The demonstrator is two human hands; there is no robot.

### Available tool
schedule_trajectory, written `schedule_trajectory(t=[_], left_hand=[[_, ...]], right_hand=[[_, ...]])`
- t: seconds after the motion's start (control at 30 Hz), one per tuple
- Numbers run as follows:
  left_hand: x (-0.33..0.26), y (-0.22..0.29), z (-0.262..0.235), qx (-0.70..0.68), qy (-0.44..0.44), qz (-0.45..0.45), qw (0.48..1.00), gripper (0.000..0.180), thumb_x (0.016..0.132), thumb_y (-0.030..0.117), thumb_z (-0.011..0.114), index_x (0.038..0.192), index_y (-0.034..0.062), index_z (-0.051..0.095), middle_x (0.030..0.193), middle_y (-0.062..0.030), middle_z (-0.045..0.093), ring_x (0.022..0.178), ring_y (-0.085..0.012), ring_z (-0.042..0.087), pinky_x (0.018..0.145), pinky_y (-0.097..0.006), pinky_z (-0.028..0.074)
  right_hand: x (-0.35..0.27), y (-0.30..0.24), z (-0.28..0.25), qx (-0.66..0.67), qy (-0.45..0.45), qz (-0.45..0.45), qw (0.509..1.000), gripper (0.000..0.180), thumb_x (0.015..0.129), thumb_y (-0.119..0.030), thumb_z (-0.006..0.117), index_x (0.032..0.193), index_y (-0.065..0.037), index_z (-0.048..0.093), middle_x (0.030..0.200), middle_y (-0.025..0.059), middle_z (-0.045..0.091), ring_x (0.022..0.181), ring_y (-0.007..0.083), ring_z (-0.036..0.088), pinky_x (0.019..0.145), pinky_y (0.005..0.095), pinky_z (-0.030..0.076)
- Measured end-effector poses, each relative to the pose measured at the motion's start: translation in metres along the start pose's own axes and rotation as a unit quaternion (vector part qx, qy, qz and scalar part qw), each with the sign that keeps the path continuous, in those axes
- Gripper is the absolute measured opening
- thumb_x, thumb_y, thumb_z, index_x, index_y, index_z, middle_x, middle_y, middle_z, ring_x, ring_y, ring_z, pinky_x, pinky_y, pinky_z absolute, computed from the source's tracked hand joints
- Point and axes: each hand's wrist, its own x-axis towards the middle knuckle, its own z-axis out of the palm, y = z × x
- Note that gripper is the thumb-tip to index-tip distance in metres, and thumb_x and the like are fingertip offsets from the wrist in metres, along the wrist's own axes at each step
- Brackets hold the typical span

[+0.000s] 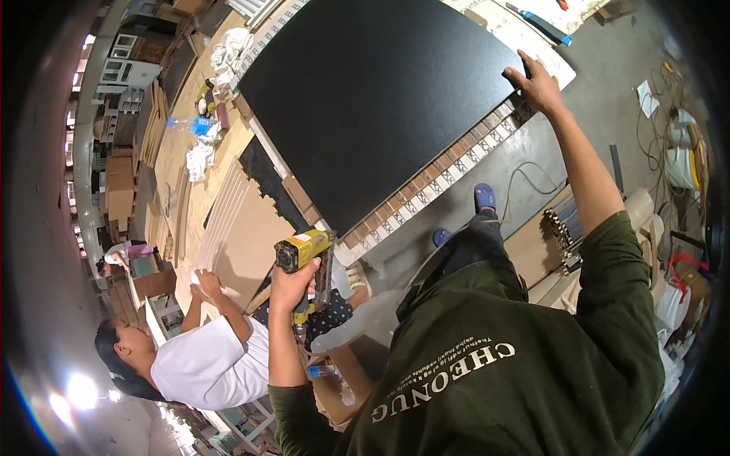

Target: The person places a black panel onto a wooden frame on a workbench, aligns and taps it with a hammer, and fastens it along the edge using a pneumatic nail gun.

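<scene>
My dark green shirt (464, 380) fills the space closest to the camera, pale lettering across its front. My left hand (293, 285) is wrapped round the handle of a yellow and black nail gun (306, 249), held beside the near corner of a large black panel (372, 106). I cannot tell whether the tool touches it. The panel lies flat in front of me, above a brown-and-white patterned edge (433, 186). My right hand (540, 87) is on the panel's right-hand corner, thumb and forefinger spread over the top; whether it grips underneath, I cannot tell.

To the left is a pale wooden table (233, 143) with a clear plastic bottle (188, 125) and crumpled white cloth (201, 161). A blue-handled tool (544, 26) lies beyond my right hand. On my left, a co-worker in a white shirt (213, 365) has both hands by a curved brown board (243, 254). Blue slippers (484, 199) show on the floor below the panel.
</scene>
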Motion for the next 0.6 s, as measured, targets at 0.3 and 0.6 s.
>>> schedule_trajectory(t=[0.3, 0.6], left_hand=[[0.001, 0.009, 0.001, -0.003, -0.018, -0.015, 1.000, 0.020, 0.080, 0.010, 0.063, 0.095, -0.0026, 0.057, 0.058, -0.0012, 0.051, 0.044, -0.0082, 0.047, 0.039, -0.025, 0.040], [0.003, 0.019, 0.001, 0.054, -0.006, -0.027, 0.998, 0.018, 0.080, 0.012, 0.064, 0.089, -0.0025, 0.058, 0.056, -0.0017, 0.052, 0.042, -0.0088, 0.047, 0.040, -0.024, 0.039]], right_hand=[[0.006, 0.013, 0.041, 0.046, 0.179, 0.018, 0.983, 0.049, 0.086, -0.053, 0.045, 0.115, -0.016, 0.060, 0.124, 0.0136, 0.054, 0.125, 0.0270, 0.040, 0.106, 0.0511, 0.012], [0.011, 0.019, 0.039, 0.066, 0.202, 0.030, 0.977, 0.042, 0.091, -0.045, 0.037, 0.109, -0.016, 0.063, 0.116, 0.0117, 0.058, 0.119, 0.0268, 0.045, 0.107, 0.0415, 0.023]])
